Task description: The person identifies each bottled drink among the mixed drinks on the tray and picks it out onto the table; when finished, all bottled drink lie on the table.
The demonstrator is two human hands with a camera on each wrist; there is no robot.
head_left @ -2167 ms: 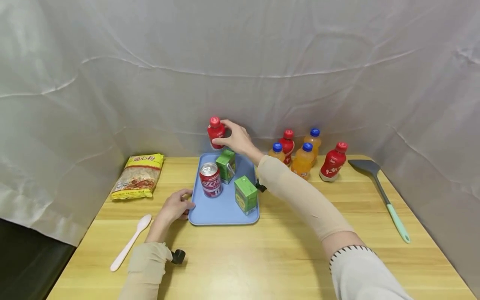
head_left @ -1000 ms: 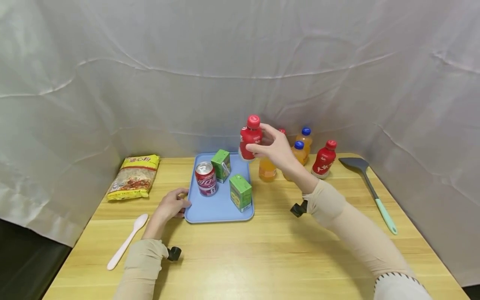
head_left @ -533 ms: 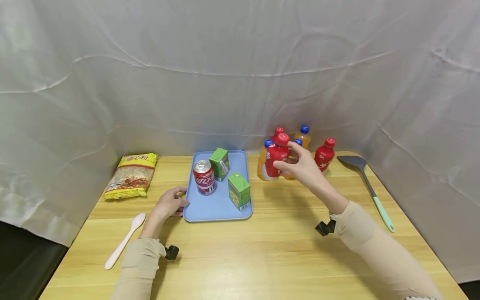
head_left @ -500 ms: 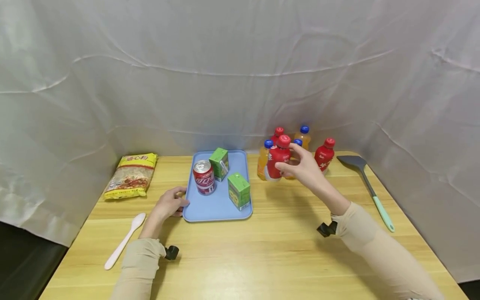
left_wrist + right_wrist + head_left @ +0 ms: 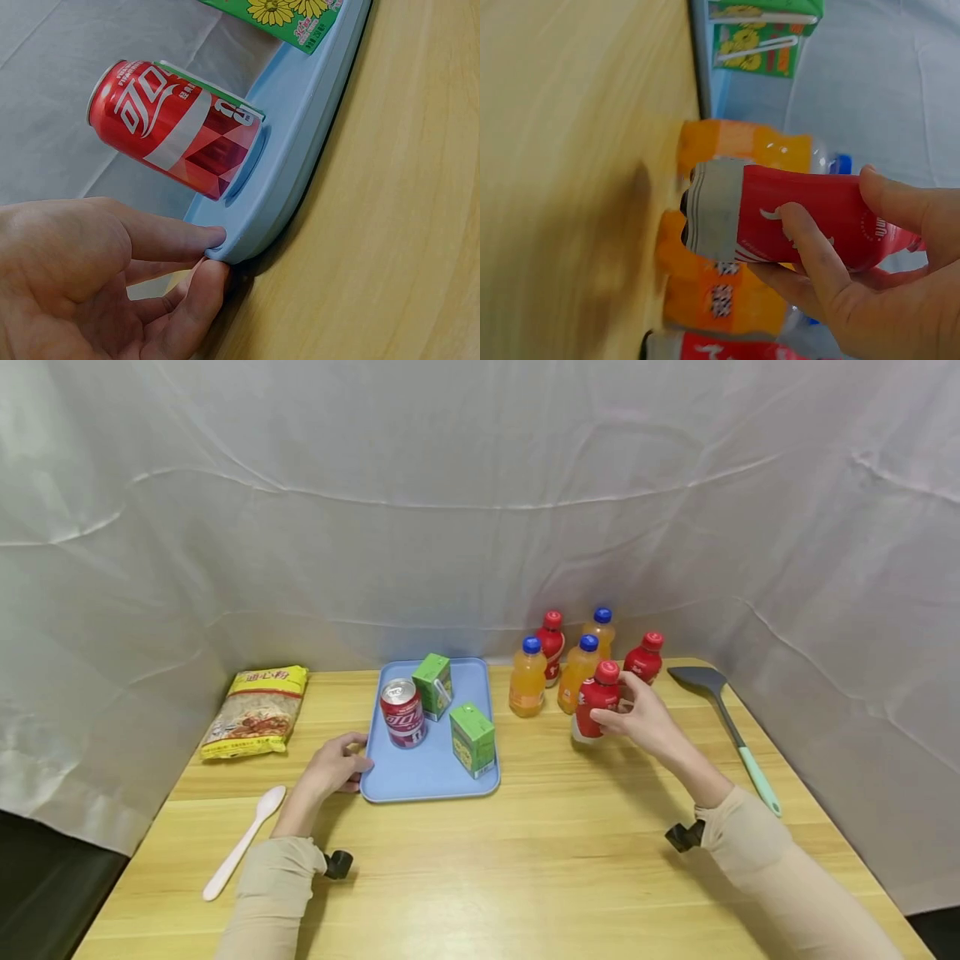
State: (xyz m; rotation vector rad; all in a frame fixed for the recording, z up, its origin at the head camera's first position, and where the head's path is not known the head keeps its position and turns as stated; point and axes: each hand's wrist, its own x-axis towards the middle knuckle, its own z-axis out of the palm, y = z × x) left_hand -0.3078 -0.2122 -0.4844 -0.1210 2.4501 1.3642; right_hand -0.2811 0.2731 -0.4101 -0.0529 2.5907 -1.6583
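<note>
My left hand (image 5: 333, 766) pinches the rim of a blue tray (image 5: 420, 785) near its front left corner. In the left wrist view one fingertip lies on top of the rim and another presses below it. A red cola can (image 5: 403, 714) and two green drink cartons (image 5: 472, 741) stand on the tray. My right hand (image 5: 637, 717) grips a red-capped bottle (image 5: 597, 697) with a pale base. The right wrist view shows that bottle's base held off the wooden table, in front of the orange drink bottles (image 5: 735, 146).
Two more red bottles (image 5: 643, 658) and several blue-capped orange bottles (image 5: 527, 681) stand at the back right. A dark spatula (image 5: 720, 689) with a mint handle lies beyond them. A yellow food packet (image 5: 258, 714) and a pale pink spoon (image 5: 243, 843) lie left. Grey cloth (image 5: 450, 568) walls the back.
My right hand has carried the red bottle from above the tray's back, rightward and toward me, to the front of the bottle group. My left hand has stayed on the tray rim.
</note>
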